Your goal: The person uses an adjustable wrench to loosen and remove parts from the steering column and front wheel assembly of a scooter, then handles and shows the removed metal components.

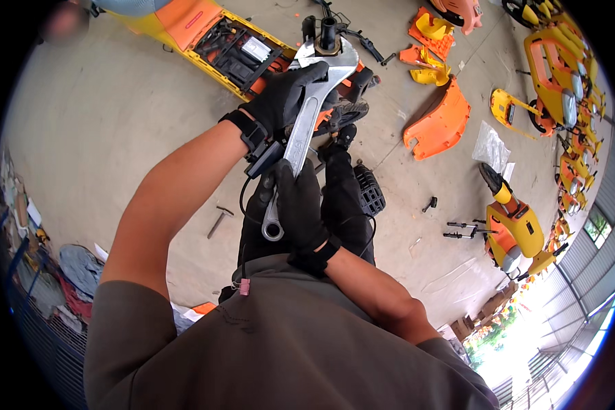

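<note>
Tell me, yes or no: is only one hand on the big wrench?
No: the left hand grips the wrench near its head and the right hand holds the handle end.

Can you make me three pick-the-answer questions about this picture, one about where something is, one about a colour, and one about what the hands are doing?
1. Where does the small hammer lie?
A. on the concrete floor
B. on a table
C. in a hand

2. What colour are the gloves?
A. white
B. black
C. red

3. How is the big silver wrench held?
A. by no hand
B. by one hand only
C. by both hands

Answers:
1. A, it lies on the bare floor left of the person's legs.
2. B, both gloves show black.
3. C, the left hand grips near the wrench's head and the right hand grips its lower handle.
</note>
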A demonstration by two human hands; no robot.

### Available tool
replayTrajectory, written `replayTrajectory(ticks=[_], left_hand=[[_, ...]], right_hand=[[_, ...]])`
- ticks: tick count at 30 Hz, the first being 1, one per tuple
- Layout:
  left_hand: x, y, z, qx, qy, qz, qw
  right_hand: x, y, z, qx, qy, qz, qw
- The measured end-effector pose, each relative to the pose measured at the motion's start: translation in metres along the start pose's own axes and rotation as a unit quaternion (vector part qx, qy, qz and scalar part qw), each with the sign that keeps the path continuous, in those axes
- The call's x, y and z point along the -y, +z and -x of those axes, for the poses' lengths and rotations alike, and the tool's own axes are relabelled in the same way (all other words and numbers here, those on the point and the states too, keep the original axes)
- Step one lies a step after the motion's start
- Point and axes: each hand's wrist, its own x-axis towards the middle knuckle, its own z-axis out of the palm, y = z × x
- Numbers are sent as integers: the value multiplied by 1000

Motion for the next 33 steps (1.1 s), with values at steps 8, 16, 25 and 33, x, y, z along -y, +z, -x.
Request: replayTrajectory(ticks=[8,16,25,33], left_hand=[[0,2,6,15,17,-16,1000],[3,-5,4,28,30,-26,999],[3,-2,5,-1,38,-90,995],[6,-3,3,12,51,-78,996]], right_hand=[[-3,3,-1,2,-26,11,1000],[-6,4,-3,3,-11,-35,999],[-4,4,-2,-1,-8,-19,1000],[-3,2,-1,3,10,-30,999]])
